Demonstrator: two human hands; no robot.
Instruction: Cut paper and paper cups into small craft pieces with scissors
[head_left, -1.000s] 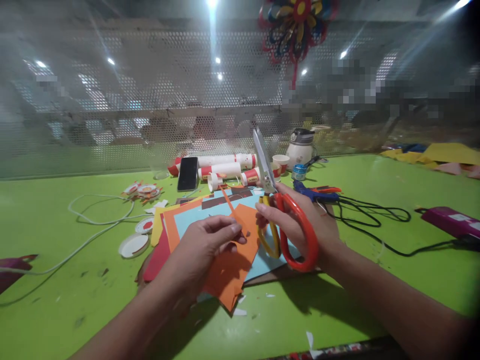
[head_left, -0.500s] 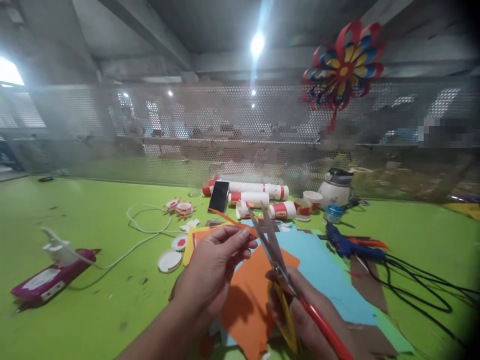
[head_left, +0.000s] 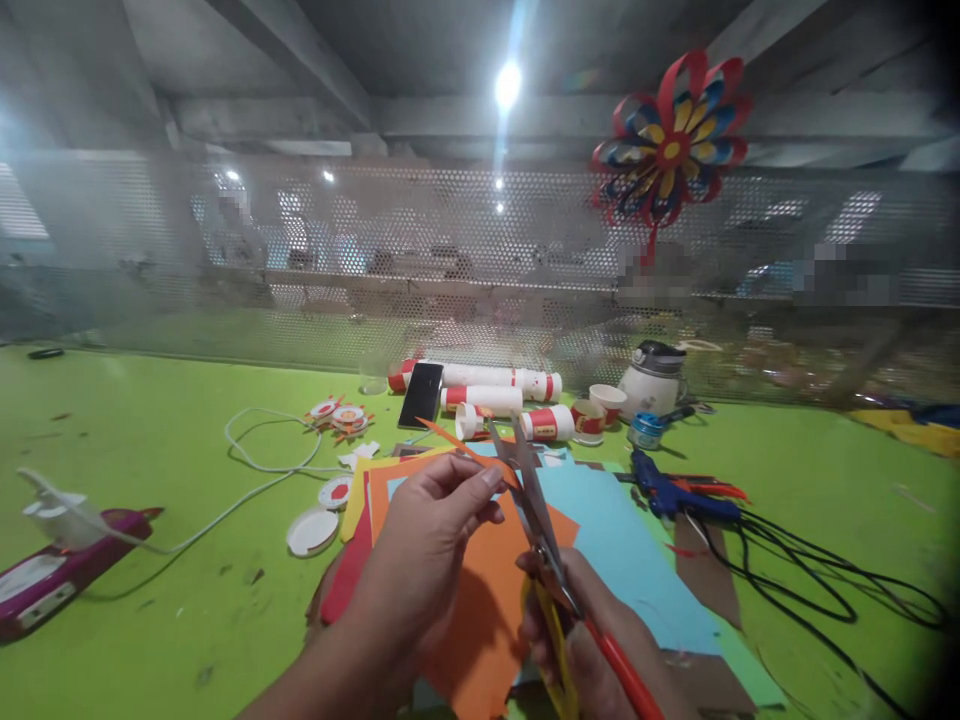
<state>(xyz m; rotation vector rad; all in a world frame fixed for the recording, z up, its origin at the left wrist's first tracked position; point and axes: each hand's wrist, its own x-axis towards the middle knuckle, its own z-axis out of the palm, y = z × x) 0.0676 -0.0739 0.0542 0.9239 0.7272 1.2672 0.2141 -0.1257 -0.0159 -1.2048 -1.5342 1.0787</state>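
My left hand [head_left: 427, 545] pinches a thin strip of orange paper [head_left: 450, 437], whose pointed end sticks out up and to the left. My right hand [head_left: 585, 620] is wrapped round the scissors [head_left: 538, 520], which have one red and one yellow handle. The blades are parted and point away from me, with the orange strip at or between them; the exact contact is hard to make out. Under my hands lies an orange sheet [head_left: 480, 600], beside a light blue sheet [head_left: 622, 540] on the right.
Paper cups [head_left: 547, 424] and a phone [head_left: 421, 395] lie at the back. On the right are a blue glue gun [head_left: 675, 495] with black cables, a blue jar [head_left: 646, 430] and a white jug [head_left: 651, 380]. A purple power strip [head_left: 75, 570] sits left. A paper flower [head_left: 673, 150] hangs above.
The view has turned slightly to the right, so the table things sit further left. The scissor blades have come closer to my left fingers and the orange strip.
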